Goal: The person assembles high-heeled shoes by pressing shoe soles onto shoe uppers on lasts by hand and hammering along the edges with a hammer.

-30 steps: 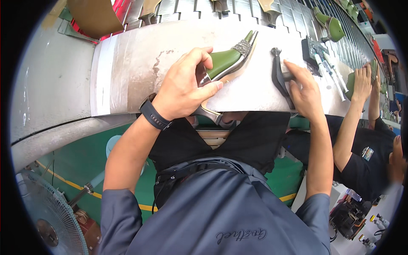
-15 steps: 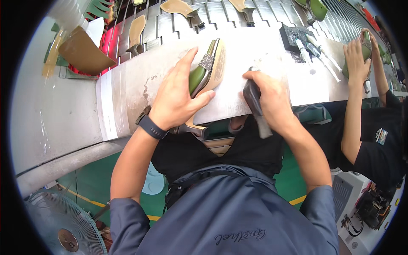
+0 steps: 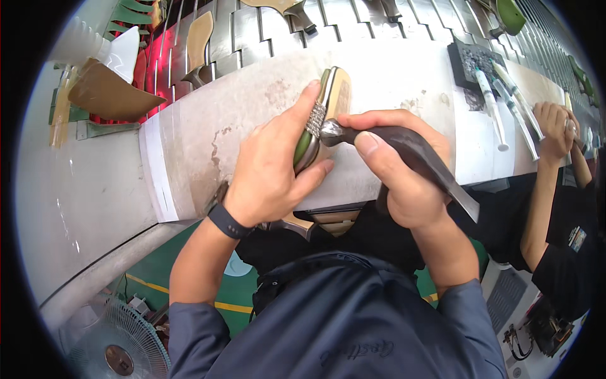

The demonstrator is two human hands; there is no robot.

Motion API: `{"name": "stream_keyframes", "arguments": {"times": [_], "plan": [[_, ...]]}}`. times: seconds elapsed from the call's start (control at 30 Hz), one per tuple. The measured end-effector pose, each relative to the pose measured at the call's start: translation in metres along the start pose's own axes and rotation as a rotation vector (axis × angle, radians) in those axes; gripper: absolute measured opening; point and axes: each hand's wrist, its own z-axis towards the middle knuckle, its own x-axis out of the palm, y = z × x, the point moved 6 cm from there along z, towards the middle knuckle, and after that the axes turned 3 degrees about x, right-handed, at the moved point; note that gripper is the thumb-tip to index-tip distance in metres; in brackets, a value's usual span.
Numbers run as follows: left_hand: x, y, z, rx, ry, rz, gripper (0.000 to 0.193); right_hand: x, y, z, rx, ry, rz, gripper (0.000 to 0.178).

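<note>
My left hand [image 3: 268, 161] is closed around a green high-heeled shoe [image 3: 305, 153], which lies on its side above the bench. A sparkling band crosses its upper, and the tan sole faces right. Below my wrist the heel end shows; much of the middle is hidden behind the hand. In my right hand [image 3: 410, 170] is a dark cobbler's hammer [image 3: 416, 148], gripped close to its head. The rounded metal face meets the sole's edge beside the band, while the flat end points down to the right. My palm and fingers hide most of the hammer's handle.
A pale work bench [image 3: 391, 76] curves across the front. Behind it a slatted metal conveyor [image 3: 353, 25] carries tan soles with heels [image 3: 201, 41]. A black block [image 3: 466, 66] and several syringes [image 3: 491, 107] sit to the right, near a co-worker's hands [image 3: 555, 129]. A fan [image 3: 117, 347] stands lower left.
My right hand has turned the hammer and brought its rounded face left against the shoe's sole edge. The shoe has tilted slightly in my left hand. The co-worker's hands have moved lower.
</note>
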Motion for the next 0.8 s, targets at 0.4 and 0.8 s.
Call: {"name": "stream_keyframes", "arguments": {"times": [0.4, 0.8], "plan": [[-0.001, -0.002, -0.002, -0.05, 0.093, 0.047, 0.103, -0.007, 0.019, 0.062, -0.058, 0.073, -0.27, 0.019], [0.001, 0.003, -0.007, 0.011, -0.003, -0.001, 0.104, 0.006, 0.02, 0.005, -0.13, 0.159, -0.356, 0.023]]}}
